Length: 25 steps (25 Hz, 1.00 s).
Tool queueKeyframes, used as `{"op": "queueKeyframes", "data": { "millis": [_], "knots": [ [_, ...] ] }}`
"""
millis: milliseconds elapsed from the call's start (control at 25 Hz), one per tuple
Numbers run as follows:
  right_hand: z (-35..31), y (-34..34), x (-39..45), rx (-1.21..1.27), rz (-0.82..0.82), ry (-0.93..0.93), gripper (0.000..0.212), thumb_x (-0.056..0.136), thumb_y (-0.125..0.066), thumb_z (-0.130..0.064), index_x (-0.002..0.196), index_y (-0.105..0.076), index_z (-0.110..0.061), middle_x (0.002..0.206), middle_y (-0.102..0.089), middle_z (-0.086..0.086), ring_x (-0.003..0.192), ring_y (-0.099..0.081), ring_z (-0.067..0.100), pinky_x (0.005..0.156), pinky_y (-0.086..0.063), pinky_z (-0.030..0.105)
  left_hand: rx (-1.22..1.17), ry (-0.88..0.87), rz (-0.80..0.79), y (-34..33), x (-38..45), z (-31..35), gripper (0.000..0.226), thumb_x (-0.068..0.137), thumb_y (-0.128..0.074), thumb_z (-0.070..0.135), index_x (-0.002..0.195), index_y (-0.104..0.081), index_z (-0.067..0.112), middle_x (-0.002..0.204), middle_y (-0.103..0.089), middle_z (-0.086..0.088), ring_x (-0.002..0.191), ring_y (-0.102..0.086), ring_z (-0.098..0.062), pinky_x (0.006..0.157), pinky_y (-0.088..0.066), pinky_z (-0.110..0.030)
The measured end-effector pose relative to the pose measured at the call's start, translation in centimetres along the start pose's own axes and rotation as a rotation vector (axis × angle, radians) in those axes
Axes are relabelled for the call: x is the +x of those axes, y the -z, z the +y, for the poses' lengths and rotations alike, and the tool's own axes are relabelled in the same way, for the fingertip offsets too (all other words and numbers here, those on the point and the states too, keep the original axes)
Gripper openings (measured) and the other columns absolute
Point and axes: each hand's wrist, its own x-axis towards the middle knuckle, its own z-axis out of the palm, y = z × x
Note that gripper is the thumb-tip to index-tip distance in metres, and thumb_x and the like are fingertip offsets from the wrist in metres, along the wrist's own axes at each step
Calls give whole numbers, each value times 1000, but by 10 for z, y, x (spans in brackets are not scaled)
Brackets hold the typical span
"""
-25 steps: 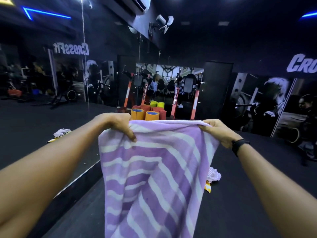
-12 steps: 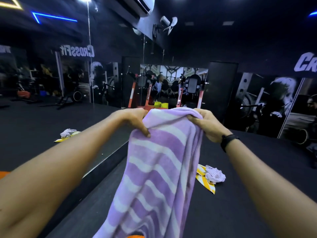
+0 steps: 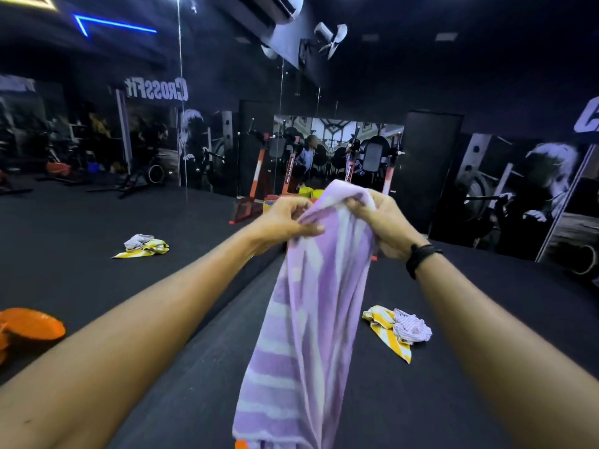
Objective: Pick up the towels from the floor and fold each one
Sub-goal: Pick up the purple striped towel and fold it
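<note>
Hands meeting up at chest height: left hand (image 3: pixel 285 222) and right hand (image 3: pixel 382 225) both pinching the top edge of the purple striped towel (image 3: pixel 311 319), bunched together, rest dangling down over the black floor (image 3: pixel 421 400). Yellow towel (image 3: pixel 385 332) and small lilac towel (image 3: pixel 411 328) lying crumpled together just right of it.

floor (image 3: pixel 453 400): black | yellow-striped towel (image 3: pixel 385 332) | crumpled lilac towel (image 3: pixel 411 328) atop
</note>
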Motion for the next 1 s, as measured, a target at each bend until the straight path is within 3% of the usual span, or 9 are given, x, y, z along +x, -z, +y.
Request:
{"op": "queueKeyframes", "data": {
  "millis": [160, 320, 480, 520, 640, 720, 800, 920, 1000],
  "knots": [
    [3, 13, 12, 18, 201, 80, 8, 97, -53, -14, 92, -58, -18, 92, -62, 3, 85, -57, 12, 78, -49, 26, 308, 204, -84, -3, -34, -69, 15, 82, -66, 20, 72, -62, 10, 70, -54, 5, 66, -47, -10, 64, -38, -29],
    [7, 19, 6, -344, 372, 55, 28, 81, -71, -8, 80, -45, -20, 78, -48, -3, 67, -44, 9, 60, -40, 21, 61, 263, 257, -3, -29, -71, 36, 94, -49, 37, 89, -63, 4, 89, -65, -4, 82, -56, -15, 76, -46, -35],
    [9, -1, -5, -618, -163, 42, 84, 61, -90, -25, 131, -44, -21, 119, -50, -16, 104, -51, -2, 91, -40, 10, 305, 71, 134, -16, -22, -31, 37, 100, -41, 41, 69, -52, 24, 68, -52, 12, 67, -47, -8, 60, -38, -23],
    [11, -9, -6, -667, -272, 31, 86, 60, -90, -32, 132, -44, -25, 123, -52, -17, 109, -52, -2, 95, -40, 12, 387, 40, 92, -19, -22, -24, 36, 100, -39, 41, 70, -54, 27, 68, -53, 13, 68, -50, -8, 61, -39, -22],
    [16, -16, -6, -759, -260, 64, 24, 72, -82, -32, 82, -60, -30, 81, -63, -15, 74, -57, -5, 70, -45, 21, 682, 32, 71, -17, -19, -26, 46, 98, -31, 53, 79, -60, 24, 73, -59, 3, 75, -57, -24, 68, -44, -35],
    [20, -11, -4, -873, -87, 108, 25, 81, -74, -33, 66, -57, -21, 64, -55, -10, 59, -48, 4, 58, -36, 27, 714, 12, 177, -11, -20, -31, 49, 96, -40, 54, 75, -59, 14, 72, -60, -4, 70, -53, -25, 64, -42, -39],
    [22, -12, -2, -799, 43, 107, 28, 84, -69, -31, 68, -59, -11, 65, -51, -2, 61, -44, 11, 57, -34, 29, 533, -35, 213, -11, -26, -41, 38, 88, -64, 43, 77, -64, 7, 73, -63, -6, 67, -52, -16, 62, -42, -35],
    [17, -15, 3, -590, 164, 70, 31, 86, -68, -27, 61, -53, -17, 63, -48, -6, 61, -41, 7, 56, -34, 25, 438, 108, 67, -22, -41, -67, 28, 73, -81, 31, 91, -70, 13, 82, -68, 5, 74, -57, -6, 67, -46, -27],
    [12, -11, 7, -466, 240, 74, 26, 86, -68, -26, 64, -56, -19, 66, -52, -6, 65, -47, 8, 62, -38, 28, 606, 238, -69, -20, -52, -100, 23, 73, -78, 30, 79, -65, 12, 69, -58, 6, 68, -49, -12, 62, -39, -30]
  ]
}}
